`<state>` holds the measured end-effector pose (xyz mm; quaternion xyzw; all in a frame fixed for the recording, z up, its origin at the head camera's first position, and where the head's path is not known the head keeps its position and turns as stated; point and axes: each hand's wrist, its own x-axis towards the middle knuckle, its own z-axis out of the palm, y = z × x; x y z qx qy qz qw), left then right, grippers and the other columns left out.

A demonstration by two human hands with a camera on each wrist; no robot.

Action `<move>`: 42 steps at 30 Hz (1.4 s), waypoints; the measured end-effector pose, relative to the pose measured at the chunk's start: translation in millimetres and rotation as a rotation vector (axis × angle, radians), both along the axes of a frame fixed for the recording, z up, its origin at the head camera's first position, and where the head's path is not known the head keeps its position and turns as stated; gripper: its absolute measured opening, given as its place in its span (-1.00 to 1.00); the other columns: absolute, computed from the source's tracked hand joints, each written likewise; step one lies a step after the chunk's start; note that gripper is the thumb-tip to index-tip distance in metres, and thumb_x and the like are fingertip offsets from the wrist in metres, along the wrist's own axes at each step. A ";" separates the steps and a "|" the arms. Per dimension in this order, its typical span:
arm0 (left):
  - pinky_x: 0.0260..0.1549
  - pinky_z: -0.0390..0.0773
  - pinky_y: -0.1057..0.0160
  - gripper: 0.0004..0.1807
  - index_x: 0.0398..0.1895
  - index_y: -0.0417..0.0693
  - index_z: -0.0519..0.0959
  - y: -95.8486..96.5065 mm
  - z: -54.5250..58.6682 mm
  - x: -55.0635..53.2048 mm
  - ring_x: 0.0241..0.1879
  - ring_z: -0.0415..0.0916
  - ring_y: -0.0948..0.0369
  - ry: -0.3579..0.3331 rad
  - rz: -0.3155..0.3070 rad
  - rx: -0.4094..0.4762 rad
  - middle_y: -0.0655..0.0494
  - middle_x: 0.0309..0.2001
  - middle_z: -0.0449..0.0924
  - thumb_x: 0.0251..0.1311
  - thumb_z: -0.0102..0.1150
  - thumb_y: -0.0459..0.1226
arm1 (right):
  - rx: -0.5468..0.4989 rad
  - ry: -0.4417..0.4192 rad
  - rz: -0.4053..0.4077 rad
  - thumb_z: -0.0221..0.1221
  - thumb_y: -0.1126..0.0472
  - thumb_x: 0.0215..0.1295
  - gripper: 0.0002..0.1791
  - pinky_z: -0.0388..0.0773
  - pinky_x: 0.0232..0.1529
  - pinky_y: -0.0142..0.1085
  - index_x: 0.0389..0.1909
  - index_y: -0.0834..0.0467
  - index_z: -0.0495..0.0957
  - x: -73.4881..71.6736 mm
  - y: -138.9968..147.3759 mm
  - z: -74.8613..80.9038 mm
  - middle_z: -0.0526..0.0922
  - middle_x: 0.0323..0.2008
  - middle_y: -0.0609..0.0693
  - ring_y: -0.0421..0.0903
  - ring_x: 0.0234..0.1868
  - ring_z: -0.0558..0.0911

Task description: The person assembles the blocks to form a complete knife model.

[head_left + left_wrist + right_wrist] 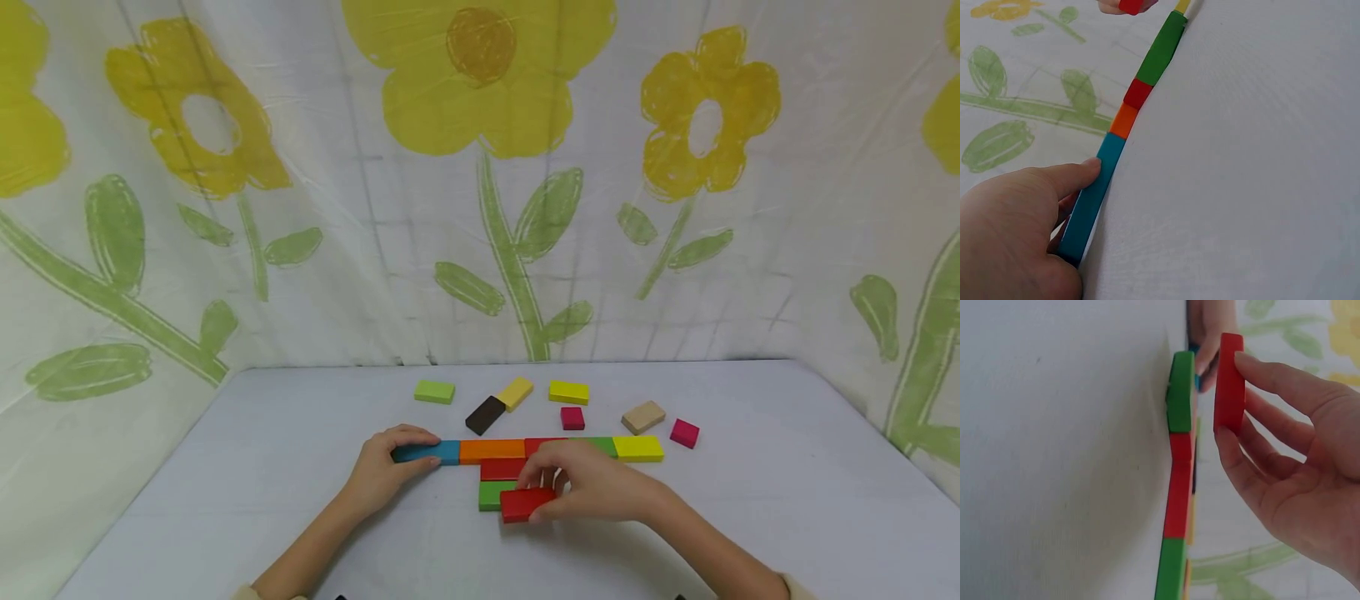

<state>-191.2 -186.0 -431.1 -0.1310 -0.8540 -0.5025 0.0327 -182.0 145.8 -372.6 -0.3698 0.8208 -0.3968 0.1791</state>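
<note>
My right hand (pixel 600 485) pinches a red block (pixel 521 506) between thumb and fingertips. In the right wrist view that red block (pixel 1229 387) is held up off the table, with the green block (pixel 1180 394) beside it. My left hand (pixel 377 468) holds the blue block (pixel 447 452), thumb on the near side and fingers on the far side. From the blue block runs a row: an orange block (pixel 491 452), a red one, a green one and a yellow block (pixel 639 448). Below it lie another red block (pixel 498 470) and a green block (pixel 491 497), partly hidden by the held one.
Behind the row lie a lime block (pixel 434 392), a dark brown block (pixel 485 415) touching a pale yellow one (pixel 516 393), a bright yellow block (pixel 568 392), a tan block (pixel 643 417) and two small crimson blocks (pixel 572 418). A flowered curtain (pixel 375 275) hangs behind the white table.
</note>
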 end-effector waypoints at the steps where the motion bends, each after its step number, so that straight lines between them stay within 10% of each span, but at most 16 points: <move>1: 0.18 0.55 0.23 -0.78 -0.05 -0.03 0.82 0.0 0.1 0.0 0.14 0.59 0.07 -0.001 -0.001 0.002 0.09 0.03 0.76 0.24 0.51 -0.28 | -0.002 -0.002 -0.005 0.49 0.06 0.28 -0.71 0.69 -0.13 -0.36 -0.02 -0.03 0.71 -5.8 -0.6 -11.2 0.69 -0.13 -0.19 -0.23 -0.14 0.63; 18: 0.24 0.54 0.13 -0.79 -0.04 -0.01 0.82 0.6 2.3 1.0 0.17 0.58 0.09 -0.020 0.017 -0.017 0.12 0.04 0.75 0.26 0.49 -0.26 | 0.005 0.050 -0.024 0.49 -0.27 0.18 -0.60 0.70 -0.16 -0.36 0.01 -0.36 0.67 -40.0 -19.1 -93.5 0.67 -0.07 -0.38 -0.28 -0.08 0.61; 42: 0.23 0.55 0.14 -0.79 -0.04 -0.01 0.82 0.2 0.5 -0.3 0.16 0.58 0.07 -0.014 0.023 -0.020 0.11 0.04 0.76 0.26 0.49 -0.27 | 0.094 0.020 -0.065 0.55 -0.29 0.08 -0.61 0.65 -0.19 -0.37 -0.11 -0.40 0.66 -33.1 -27.6 -93.6 0.64 -0.24 -0.34 -0.25 -0.13 0.60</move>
